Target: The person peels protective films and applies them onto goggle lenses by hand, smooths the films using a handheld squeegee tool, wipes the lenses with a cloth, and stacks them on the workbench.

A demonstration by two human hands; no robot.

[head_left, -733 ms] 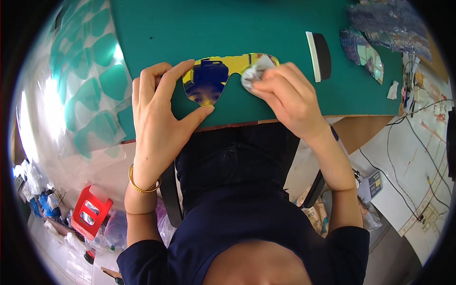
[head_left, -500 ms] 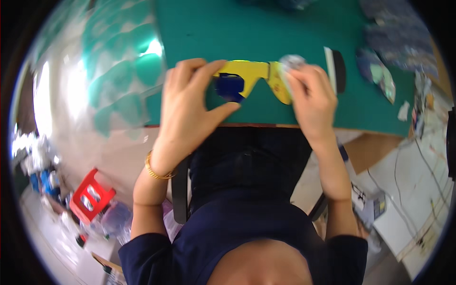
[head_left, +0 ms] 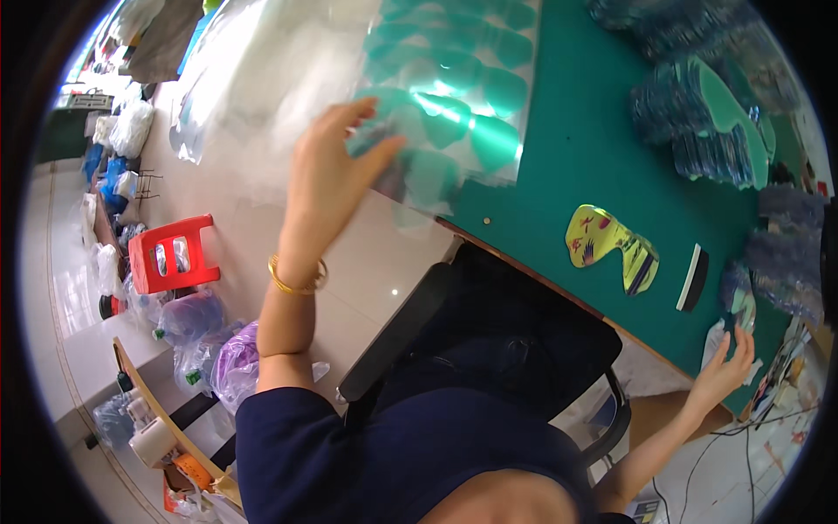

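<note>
My left hand (head_left: pixel 332 170), a gold bracelet on its wrist, is raised over the corner of a clear plastic sheet (head_left: pixel 502 83) with rows of lens-shaped outlines. Its thumb and fingers are apart; a blurred dark patch shows beside them, and I cannot make out what it is. On the green tabletop lies a yellow mirrored one-piece goggle lens (head_left: pixel 598 236), touched by neither hand. Out at the right, my right hand (head_left: pixel 726 367) has its fingers spread beside a crumpled white cloth (head_left: pixel 714 342) near the table's edge.
A black-and-white strip-shaped tool (head_left: pixel 693 278) lies right of the lens. Stacks of film-wrapped lens pieces (head_left: pixel 698 122) stand at the back right. A black chair (head_left: pixel 393 336) is under me; a red plastic stool (head_left: pixel 175 253) stands on the floor at left.
The view has turned left. The lens, held between both hands before, now lies on the table. My left hand has moved left to the sheet, my right hand out to the right, letting go the cloth.
</note>
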